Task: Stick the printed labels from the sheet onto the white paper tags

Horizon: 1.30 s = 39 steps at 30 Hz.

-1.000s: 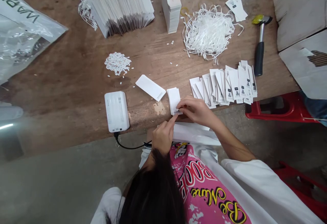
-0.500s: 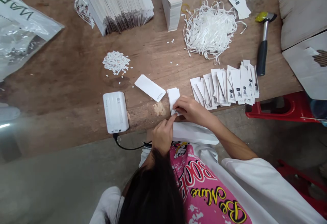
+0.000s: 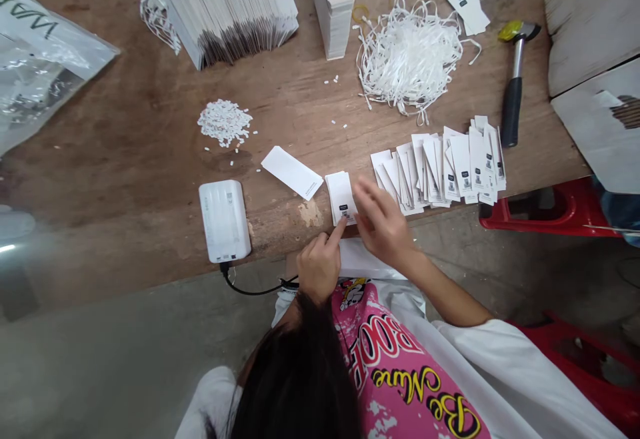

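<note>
A small stack of white printed tags [image 3: 340, 189] lies at the table's front edge, with a dark label print near its lower end. The stretched index finger of my left hand [image 3: 319, 265] rests on that lower end, its other fingers curled in. Just right of the stack, my right hand [image 3: 383, 222] is open and slightly blurred, fingers extended, with nothing visible in it. Left of the stack lies a blank-looking white card pile [image 3: 293, 172], set at a slant. A fanned row of printed tags [image 3: 440, 169] spreads out beyond my right hand.
Behind are a pile of white string loops [image 3: 410, 59], a heap of tiny white pieces [image 3: 225, 123], a long row of strung tags [image 3: 235, 12] and an upright card block [image 3: 334, 9]. A hammer [image 3: 513, 92] lies right, a white power bank [image 3: 225, 221] left.
My right hand has lifted off the tag stack and moved slightly right, its fingers opening out and uncovering the label print. My left hand has stayed at the stack's lower end.
</note>
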Each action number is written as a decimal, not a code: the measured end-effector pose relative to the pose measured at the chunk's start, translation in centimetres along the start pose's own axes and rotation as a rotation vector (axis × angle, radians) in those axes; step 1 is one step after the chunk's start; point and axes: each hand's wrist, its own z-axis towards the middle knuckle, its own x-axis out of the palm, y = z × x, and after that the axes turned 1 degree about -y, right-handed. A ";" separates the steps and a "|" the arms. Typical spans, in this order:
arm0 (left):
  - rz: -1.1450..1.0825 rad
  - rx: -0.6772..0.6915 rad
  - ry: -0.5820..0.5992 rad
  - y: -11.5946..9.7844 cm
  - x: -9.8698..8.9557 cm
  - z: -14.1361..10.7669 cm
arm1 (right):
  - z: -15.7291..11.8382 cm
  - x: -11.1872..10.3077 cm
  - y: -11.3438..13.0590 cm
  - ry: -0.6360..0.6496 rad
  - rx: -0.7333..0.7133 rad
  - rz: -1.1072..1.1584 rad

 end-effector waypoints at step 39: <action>-1.108 -0.204 -0.077 0.3 -0.4 -2.1 | -3.5 -2.2 3.4 0.165 0.336 0.595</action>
